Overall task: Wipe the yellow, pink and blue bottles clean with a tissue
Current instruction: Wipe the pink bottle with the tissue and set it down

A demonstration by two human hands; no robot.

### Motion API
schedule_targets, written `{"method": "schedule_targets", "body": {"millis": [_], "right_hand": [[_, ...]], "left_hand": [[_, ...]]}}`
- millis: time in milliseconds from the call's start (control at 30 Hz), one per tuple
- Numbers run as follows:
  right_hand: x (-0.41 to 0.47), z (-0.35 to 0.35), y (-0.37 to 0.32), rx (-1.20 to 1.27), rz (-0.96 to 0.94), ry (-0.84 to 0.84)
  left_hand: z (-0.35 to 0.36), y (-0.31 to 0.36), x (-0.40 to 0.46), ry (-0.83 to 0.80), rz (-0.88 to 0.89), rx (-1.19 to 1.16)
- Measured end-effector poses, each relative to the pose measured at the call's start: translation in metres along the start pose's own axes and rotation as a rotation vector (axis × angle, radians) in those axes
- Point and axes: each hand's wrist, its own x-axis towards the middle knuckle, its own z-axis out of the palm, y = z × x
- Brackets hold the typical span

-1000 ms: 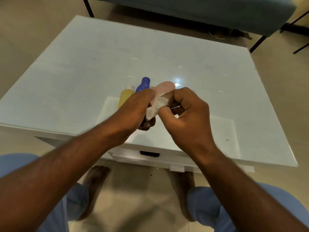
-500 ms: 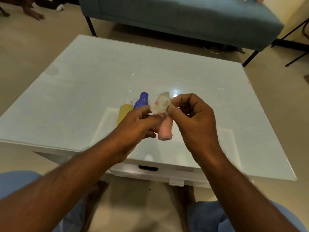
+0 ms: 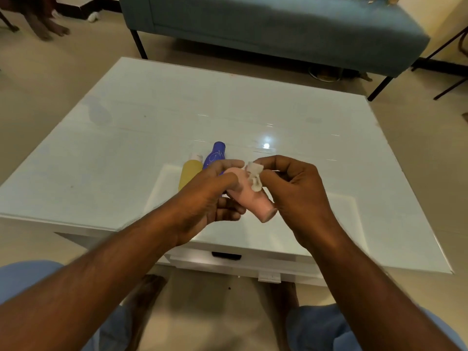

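On the glossy white square table (image 3: 141, 138) lie a yellow plastic bottle (image 3: 188, 173) and a blue plastic bottle (image 3: 215, 157) – side by side. Above them the left hand (image 3: 210, 198) grips a tilted pink plastic bottle (image 3: 253, 201); the right hand (image 3: 296, 191) pinches a crumpled white tissue (image 3: 255, 176) against it.

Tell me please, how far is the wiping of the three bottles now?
Nothing looks finished for sure. In hand: the left hand holds the pink bottle while the right hand presses the tissue on it. The yellow bottle and blue bottle lie on the table; whether wiped, I cannot tell.
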Motion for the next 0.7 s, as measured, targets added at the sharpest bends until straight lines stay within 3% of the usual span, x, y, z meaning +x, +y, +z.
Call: {"method": "schedule_targets", "body": {"millis": [200, 533, 700], "right_hand": [[0.002, -0.008, -0.004, 0.182, -0.032, 0.084], [-0.004, 0.0, -0.003, -0.005, -0.131, -0.094], [0.004, -0.008, 0.001, -0.077, -0.18, 0.135]], "left_hand": [[-0.015, 0.012, 0.005, 0.116, -0.084, -0.27], [-0.012, 0.015, -0.007, 0.014, 0.029, -0.172], [-0.006, 0.013, -0.011, -0.065, 0.117, -0.036]]}}
